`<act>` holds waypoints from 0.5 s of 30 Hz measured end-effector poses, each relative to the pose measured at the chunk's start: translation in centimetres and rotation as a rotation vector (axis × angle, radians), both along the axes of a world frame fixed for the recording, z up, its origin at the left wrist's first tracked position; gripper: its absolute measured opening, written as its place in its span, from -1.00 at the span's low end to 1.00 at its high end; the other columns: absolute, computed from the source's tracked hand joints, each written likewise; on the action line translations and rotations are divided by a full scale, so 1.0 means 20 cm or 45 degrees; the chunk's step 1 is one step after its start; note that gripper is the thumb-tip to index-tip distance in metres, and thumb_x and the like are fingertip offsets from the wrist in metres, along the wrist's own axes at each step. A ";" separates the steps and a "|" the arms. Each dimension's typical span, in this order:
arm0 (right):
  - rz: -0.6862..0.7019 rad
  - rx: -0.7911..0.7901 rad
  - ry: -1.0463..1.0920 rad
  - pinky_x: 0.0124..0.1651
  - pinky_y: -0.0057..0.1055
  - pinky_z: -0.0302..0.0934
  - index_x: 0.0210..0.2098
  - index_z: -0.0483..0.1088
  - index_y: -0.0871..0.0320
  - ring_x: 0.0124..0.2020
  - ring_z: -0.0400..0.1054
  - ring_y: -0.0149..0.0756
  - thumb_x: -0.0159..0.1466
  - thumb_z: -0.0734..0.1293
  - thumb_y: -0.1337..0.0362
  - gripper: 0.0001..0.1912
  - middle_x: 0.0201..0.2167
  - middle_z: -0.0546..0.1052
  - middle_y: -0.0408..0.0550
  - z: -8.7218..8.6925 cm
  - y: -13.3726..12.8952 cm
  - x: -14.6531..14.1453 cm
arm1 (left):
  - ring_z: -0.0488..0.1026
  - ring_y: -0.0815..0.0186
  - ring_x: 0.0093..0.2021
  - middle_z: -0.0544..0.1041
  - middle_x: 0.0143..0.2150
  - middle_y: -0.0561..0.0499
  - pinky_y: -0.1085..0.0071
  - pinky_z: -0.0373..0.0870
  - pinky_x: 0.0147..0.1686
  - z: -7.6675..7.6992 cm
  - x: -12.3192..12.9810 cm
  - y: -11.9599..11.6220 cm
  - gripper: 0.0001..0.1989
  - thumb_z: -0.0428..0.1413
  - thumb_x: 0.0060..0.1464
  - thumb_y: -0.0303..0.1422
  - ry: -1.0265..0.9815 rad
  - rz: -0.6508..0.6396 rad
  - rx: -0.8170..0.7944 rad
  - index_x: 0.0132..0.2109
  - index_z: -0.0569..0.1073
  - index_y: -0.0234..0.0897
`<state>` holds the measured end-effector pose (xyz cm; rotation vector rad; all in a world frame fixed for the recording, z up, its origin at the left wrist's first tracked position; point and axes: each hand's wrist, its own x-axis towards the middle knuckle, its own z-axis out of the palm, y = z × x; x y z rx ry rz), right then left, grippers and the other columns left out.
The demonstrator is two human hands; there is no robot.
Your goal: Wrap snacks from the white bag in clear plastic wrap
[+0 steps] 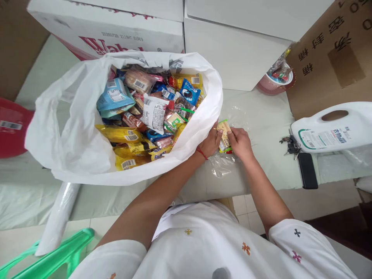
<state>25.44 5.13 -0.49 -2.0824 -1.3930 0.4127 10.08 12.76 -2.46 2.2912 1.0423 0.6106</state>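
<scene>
Yellow packet: the small printed packet (224, 136) is between the two hands, above a clear bag (222, 166) on the tabletop (269, 124), just beside the open white bag (128, 179).
Left hand: the left hand (209, 142), red cord (202, 153) at its wrist, has its grip closed at the packet's left edge, thumb on top; some fingers are hidden.
Right hand: the right hand (240, 142) pinches the packet's right edge, thumb extended onto its face and the other fingers curled in.
Packet handling: it looks light and thin, with a slick wrapper; the contents may be brittle, so a light pinch at the edges should serve better than pressure on the middle.
Clear bag handling: the film looks limp, slippery and crinkled, likely to cling or slide; the rim is the sensible place to take it.
White bag handling: heaped with wrapped snacks (155, 113), it looks soft-walled and fairly heavy as a whole; the handle loops would bear it better than the wall.
Right side of tabletop: a white jug (334, 128), keys (291, 145) and a black phone (307, 171) lie well apart from the packet.
</scene>
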 end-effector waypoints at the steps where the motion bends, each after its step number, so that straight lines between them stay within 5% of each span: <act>1: -0.008 0.019 -0.034 0.21 0.05 0.24 0.10 0.52 0.15 0.06 0.38 0.03 0.41 0.18 -0.02 -0.50 -0.03 0.56 0.20 0.01 0.00 -0.01 | 0.01 0.18 0.56 0.18 0.53 -0.12 0.13 -0.11 0.56 0.01 0.00 0.00 -0.37 -0.30 0.47 -0.13 -0.016 -0.022 -0.008 0.52 0.09 -0.31; 5: -0.106 0.214 -0.190 0.18 0.05 0.25 0.09 0.50 0.13 0.07 0.34 0.06 0.44 0.19 0.03 -0.56 0.02 0.49 0.24 0.14 -0.12 -0.11 | 0.16 0.29 0.50 0.28 0.48 0.01 0.24 0.00 0.54 0.02 0.00 0.00 -0.42 -0.31 0.47 -0.17 -0.028 -0.147 -0.118 0.50 0.16 -0.20; 8: 0.166 0.179 -0.259 0.12 0.03 0.28 0.04 0.52 0.00 0.00 0.34 0.06 0.46 0.21 0.06 -0.67 -0.09 0.52 0.14 0.19 -0.32 -0.28 | 0.16 0.32 0.50 0.27 0.49 0.06 0.28 0.05 0.52 0.01 0.00 0.00 -0.41 -0.32 0.47 -0.16 -0.026 -0.142 -0.160 0.51 0.14 -0.18; 11: 0.355 0.018 -0.333 -0.04 0.06 0.32 0.13 0.49 0.01 -0.07 0.34 0.11 0.39 0.32 -0.02 -0.59 -0.06 0.53 0.16 0.10 -0.51 -0.44 | 0.15 0.22 0.51 0.34 0.45 0.04 0.18 0.02 0.54 0.00 0.00 0.00 -0.41 -0.29 0.46 -0.14 -0.022 -0.103 -0.113 0.49 0.18 -0.16; 15: 0.246 0.021 -0.425 -0.19 -0.06 0.29 -0.03 0.54 0.06 -0.22 0.31 0.00 0.47 0.23 0.22 -0.76 -0.25 0.55 0.08 -0.07 -0.62 -0.51 | 0.19 0.05 0.48 0.41 0.39 -0.06 0.00 -0.02 0.53 0.00 0.00 0.00 -0.45 -0.17 0.43 -0.14 -0.099 -0.075 -0.058 0.44 0.27 -0.14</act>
